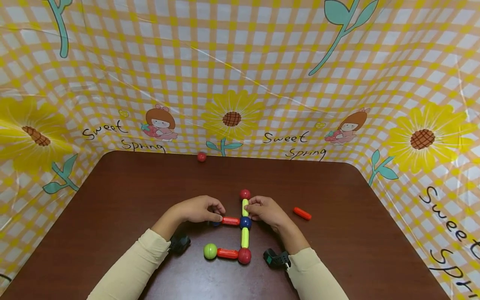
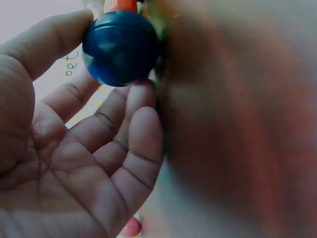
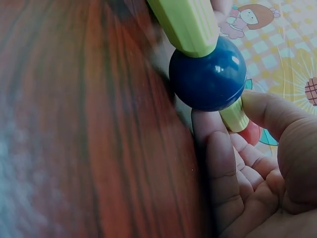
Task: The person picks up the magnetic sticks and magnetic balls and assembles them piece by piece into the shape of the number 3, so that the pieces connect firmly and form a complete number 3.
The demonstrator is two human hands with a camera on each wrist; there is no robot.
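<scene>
A joined figure of rods and balls lies on the table. My left hand (image 1: 200, 209) holds the blue ball (image 2: 120, 48) at its left end, thumb by the joint with the red rod (image 1: 231, 221). That rod runs to the middle blue ball (image 1: 245, 223). My right hand (image 1: 267, 211) pinches the upper yellow-green rod (image 1: 245, 207), topped by a red ball (image 1: 245, 194); its fingers lie close by the middle ball. Below, another yellow-green rod (image 1: 245, 238) leads to a larger-looking red ball (image 1: 244, 256), a red rod (image 1: 227, 253) and a green ball (image 1: 210, 251).
A loose red rod (image 1: 302, 213) lies right of my right hand. One red ball (image 1: 201, 157) sits at the far edge of the dark brown table (image 1: 150, 179). Behind and at both sides hangs a checkered cloth (image 1: 240, 62) with flower prints.
</scene>
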